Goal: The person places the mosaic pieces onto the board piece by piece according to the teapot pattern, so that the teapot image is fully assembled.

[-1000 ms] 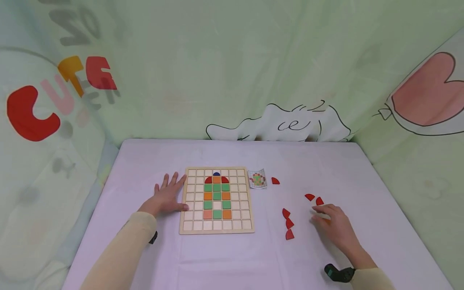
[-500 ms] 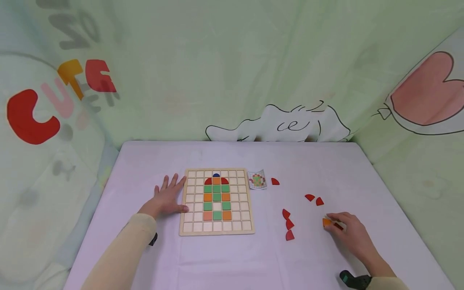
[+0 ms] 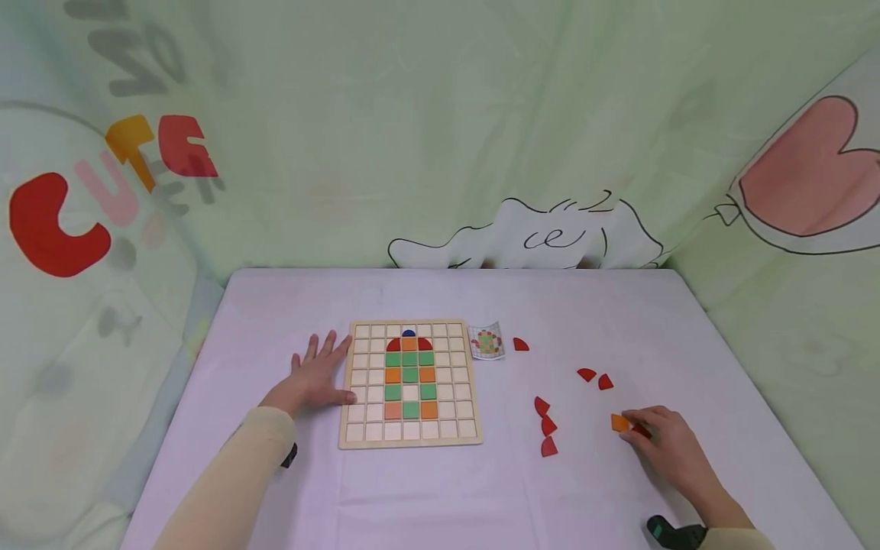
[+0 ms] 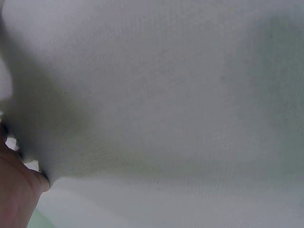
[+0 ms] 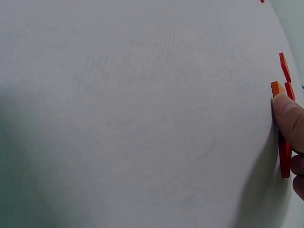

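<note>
At the left edge of a wooden grid board point(image 3: 454, 431), my left hand point(image 3: 318, 380) rests with fingers spread, its thumb and fingertips touching the frame. Green, orange, red, pink and blue tiles fill part of the grid's middle columns. To the right, my right hand point(image 3: 670, 443) pinches an orange square tile point(image 3: 619, 422) between thumb and fingers. A red piece point(image 5: 285, 159) shows just under the thumb in the right wrist view; whether the hand touches it I cannot tell. In the left wrist view only part of the left hand point(image 4: 19, 192) appears, at the lower left.
A small printed pattern card point(image 3: 487, 341) lies against the board's right side. Red quarter-round tiles are scattered on the cloth-covered table: one point(image 3: 521, 344) near the card, a pair point(image 3: 587, 375) ahead of the right hand, and a short column point(image 3: 548, 425) left of it.
My right hand has shifted right and slightly nearer, off the spot where it covered the orange tile, and its fingertips now pinch that tile by its right side. My left hand stays put.
</note>
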Action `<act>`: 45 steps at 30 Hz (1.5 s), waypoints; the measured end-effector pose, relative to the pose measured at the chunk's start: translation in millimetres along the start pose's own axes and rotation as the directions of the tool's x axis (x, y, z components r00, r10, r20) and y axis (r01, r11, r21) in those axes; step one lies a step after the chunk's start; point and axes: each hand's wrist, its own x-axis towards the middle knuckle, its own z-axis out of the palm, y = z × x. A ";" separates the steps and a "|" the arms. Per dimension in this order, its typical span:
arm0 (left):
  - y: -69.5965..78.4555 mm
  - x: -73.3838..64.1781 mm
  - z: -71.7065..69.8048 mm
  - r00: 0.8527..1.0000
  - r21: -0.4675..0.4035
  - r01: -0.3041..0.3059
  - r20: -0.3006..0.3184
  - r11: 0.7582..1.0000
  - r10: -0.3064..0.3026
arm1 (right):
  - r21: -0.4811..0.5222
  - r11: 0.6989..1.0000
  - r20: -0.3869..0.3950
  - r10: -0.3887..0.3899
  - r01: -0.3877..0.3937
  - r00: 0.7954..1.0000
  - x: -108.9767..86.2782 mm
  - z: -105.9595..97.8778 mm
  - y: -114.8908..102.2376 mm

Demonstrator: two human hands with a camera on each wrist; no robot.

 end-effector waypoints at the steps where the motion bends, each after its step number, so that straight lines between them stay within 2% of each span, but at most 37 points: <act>1: 0.4 -0.6 -0.4 1.000 -0.003 0.000 0.000 1.000 0.000 | -0.001 1.000 -0.002 0.002 -0.002 1.000 0.2 -0.2 -0.1; 8: 6.5 -6.1 -4.7 1.000 -0.008 0.010 0.014 1.000 -0.010 | -0.003 1.000 -0.009 0.025 -0.025 1.000 0.7 -0.4 -0.1; 15: 16.1 -14.5 -11.9 1.000 -0.002 0.018 0.013 1.000 -0.018 | 0.011 0.998 0.040 0.055 -0.055 0.998 2.0 -3.7 -4.0; 20: 17.7 -17.3 -12.2 1.000 0.005 0.008 0.002 1.000 -0.008 | 0.047 0.998 0.057 0.043 -0.046 0.997 5.7 -5.8 -15.3; 26: 16.3 -17.3 -10.8 1.000 0.003 0.004 -0.003 1.000 -0.004 | 0.093 0.996 0.058 0.003 -0.009 0.998 16.9 -1.9 -44.8; 34: 15.9 -16.4 -10.9 1.000 -0.008 0.014 0.005 1.000 -0.013 | 0.141 0.987 0.044 -0.077 0.070 0.996 35.5 13.9 -91.2; 45: 14.5 -16.4 -10.3 1.000 -0.008 0.000 0.003 1.000 0.000 | 0.140 0.972 0.088 -0.200 0.186 0.976 58.9 42.7 -159.9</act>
